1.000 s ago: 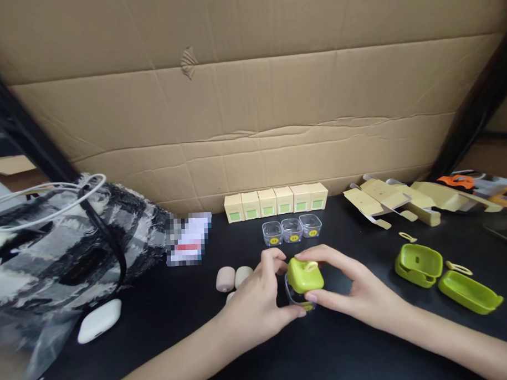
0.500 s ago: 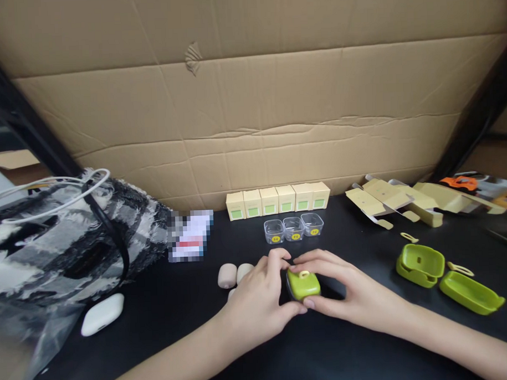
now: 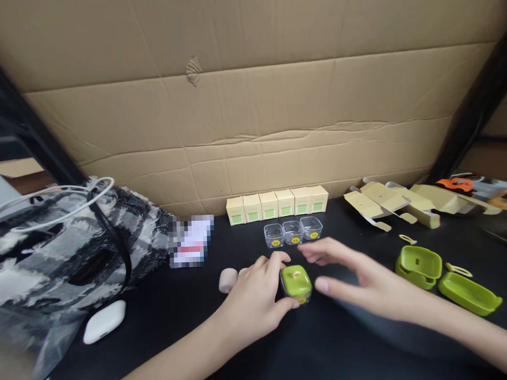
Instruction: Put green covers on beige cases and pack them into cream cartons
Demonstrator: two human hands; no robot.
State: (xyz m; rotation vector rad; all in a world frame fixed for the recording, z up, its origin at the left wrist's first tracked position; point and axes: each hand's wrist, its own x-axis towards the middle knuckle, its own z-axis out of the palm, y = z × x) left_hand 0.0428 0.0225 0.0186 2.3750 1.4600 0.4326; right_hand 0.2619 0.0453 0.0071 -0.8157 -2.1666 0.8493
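A small green case (image 3: 295,279) sits inside a clear plastic cup with a yellow sticker on the black table (image 3: 259,345). My left hand (image 3: 257,300) curls round the cup's left side, thumb and fingers gripping it. My right hand (image 3: 356,283) hovers just right of the case with fingers spread and nothing in them, slightly blurred. Three empty clear cups (image 3: 293,232) stand in a row behind. Beige pebble-like pieces (image 3: 228,279) lie left of my left hand.
A row of small yellow boxes (image 3: 278,203) lines the cardboard wall (image 3: 250,101). Flattened cartons (image 3: 387,202) lie at the right rear, green cases (image 3: 419,264) and a green lid (image 3: 469,293) at right. A black-white bag (image 3: 68,252) and white earbud case (image 3: 104,321) are left.
The green case has gone down into the clear cup. My right hand has let go of it and drawn away to the right with fingers spread; my left hand stays on the cup.
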